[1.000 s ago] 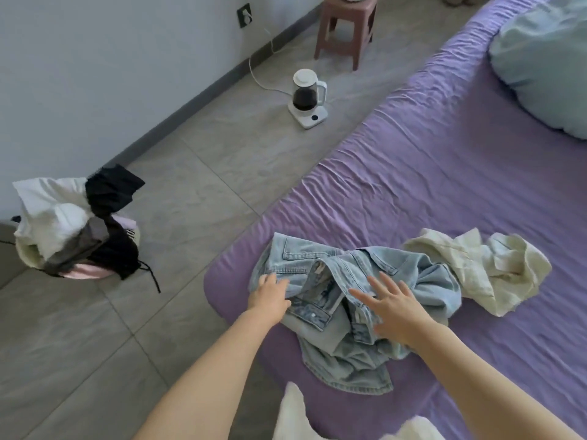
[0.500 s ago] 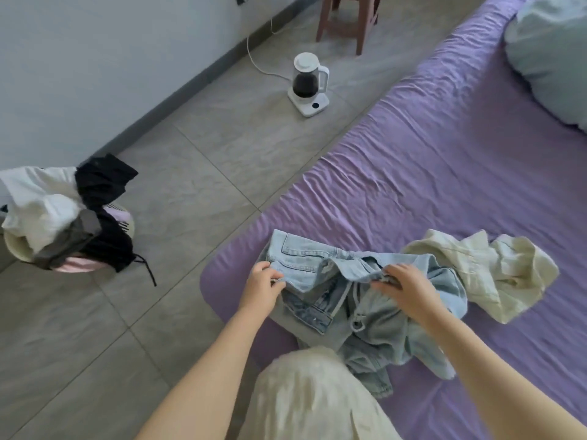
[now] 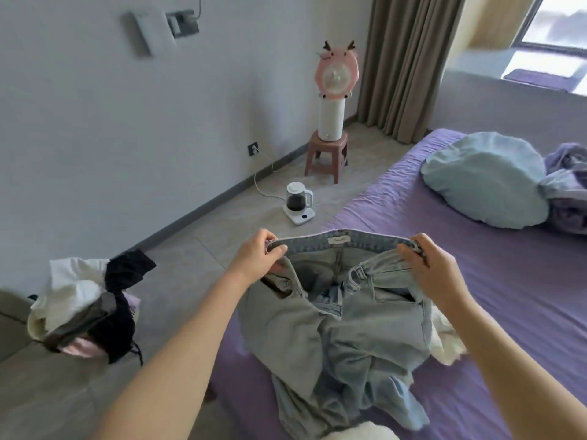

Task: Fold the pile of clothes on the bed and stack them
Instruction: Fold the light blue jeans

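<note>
A pair of light blue jeans (image 3: 346,338) hangs in front of me, lifted by its waistband above the purple bed (image 3: 508,281). My left hand (image 3: 259,257) pinches the waistband's left end. My right hand (image 3: 435,268) grips the right end, fingers curled round the denim. The waistband is stretched between them with its label facing me, and the legs trail crumpled onto the sheet. A cream garment (image 3: 446,342) lies partly hidden behind the jeans on the right.
A basket heaped with white, black and pink clothes (image 3: 92,306) sits on the tiled floor at left. A kettle (image 3: 298,203) on its base stands on the floor by the bed, its cord running to the wall. Behind it is a pink stool (image 3: 327,155). A blue pillow (image 3: 486,181) lies at the bed's head.
Both hands took hold of the jeans' waistband and lifted the garment off the bed. My view has tilted up, showing more of the room.
</note>
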